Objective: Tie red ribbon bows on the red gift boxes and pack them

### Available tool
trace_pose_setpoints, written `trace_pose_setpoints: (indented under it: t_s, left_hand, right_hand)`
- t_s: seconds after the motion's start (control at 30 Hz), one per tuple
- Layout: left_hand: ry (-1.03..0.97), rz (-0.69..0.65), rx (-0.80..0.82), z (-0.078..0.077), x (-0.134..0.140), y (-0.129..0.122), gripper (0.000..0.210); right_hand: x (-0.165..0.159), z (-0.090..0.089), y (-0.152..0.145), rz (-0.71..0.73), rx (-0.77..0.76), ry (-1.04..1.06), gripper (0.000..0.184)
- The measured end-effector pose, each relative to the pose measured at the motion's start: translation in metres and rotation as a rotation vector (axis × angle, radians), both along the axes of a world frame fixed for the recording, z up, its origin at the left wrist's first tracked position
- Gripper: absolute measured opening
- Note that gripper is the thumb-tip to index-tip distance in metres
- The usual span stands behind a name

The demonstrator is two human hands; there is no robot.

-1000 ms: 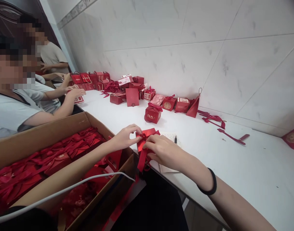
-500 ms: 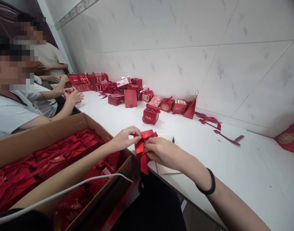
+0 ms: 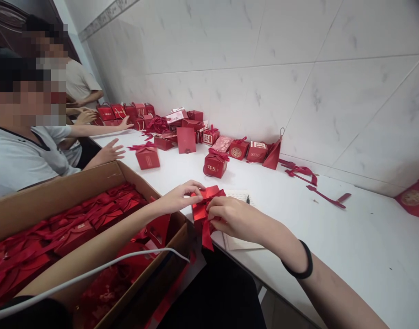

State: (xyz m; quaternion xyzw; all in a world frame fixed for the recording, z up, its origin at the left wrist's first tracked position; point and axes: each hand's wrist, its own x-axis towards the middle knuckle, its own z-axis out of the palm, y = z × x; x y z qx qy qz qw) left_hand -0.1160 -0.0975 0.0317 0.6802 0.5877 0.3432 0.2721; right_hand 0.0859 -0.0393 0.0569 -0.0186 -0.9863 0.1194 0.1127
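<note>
A small red gift box point(image 3: 198, 213) sits at the table's front edge, between my two hands. A red ribbon point(image 3: 207, 236) crosses its top in a knot or bow, one tail hanging down its front. My left hand point(image 3: 182, 196) comes in from the left, its thumb and fingertips closed on the ribbon at the top of the box. From the right, my right hand point(image 3: 232, 218) pinches the ribbon by the knot, fingers curled. That hand covers the right side of the box. A black band point(image 3: 307, 260) circles my right wrist.
A cardboard carton point(image 3: 130, 180) full of ribboned red boxes stands at left, a white cable point(image 3: 93, 275) crossing it. An open notebook point(image 3: 242, 242) with a pen point(image 3: 248, 199) lies beside my right hand. Finished-looking boxes point(image 3: 216, 163) and loose ribbons point(image 3: 328, 196) line the wall. Co-workers point(image 3: 20, 151) sit left.
A co-worker has let go of a ribboned red box, which now stands on the table beyond the carton, and that person's arms have spread. My hands have barely shifted at the ribbon.
</note>
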Motion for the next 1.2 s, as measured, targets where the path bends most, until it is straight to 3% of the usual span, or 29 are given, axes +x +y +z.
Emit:
trace_pose_setpoints:
  t_s: [0.13,0.3,0.43,0.57,0.8,1.03,1.2]
  left_hand:
    - [-0.059,-0.054,-0.007,-0.001,-0.002,0.002,0.027]
    - [-0.250,0.024,-0.035,-0.011,-0.004,0.004,0.027]
    - [-0.285,-0.052,-0.069,-0.009,-0.006,-0.002,0.018]
    - [-0.235,-0.054,-0.045,-0.006,-0.004,-0.004,0.016]
    - [-0.030,0.085,0.133,-0.004,0.010,-0.004,0.010]
    - [0.013,0.144,0.143,0.000,0.014,-0.008,0.014]
    - [0.230,0.232,0.161,0.003,0.020,-0.015,0.016]
  right_hand:
    - [0.001,0.003,-0.002,0.017,-0.012,0.003,0.013]
    - [0.003,0.006,-0.003,0.016,-0.057,-0.010,0.014]
    - [0.004,0.006,0.000,0.020,-0.087,-0.022,0.012]
    - [0.007,0.010,0.005,0.046,-0.129,-0.052,0.013]
    - [0.007,0.014,0.011,0.034,-0.206,-0.050,0.013]
    - [0.006,0.012,0.011,0.029,-0.227,-0.039,0.013]
    - [0.005,0.011,0.011,0.050,-0.217,-0.037,0.014]
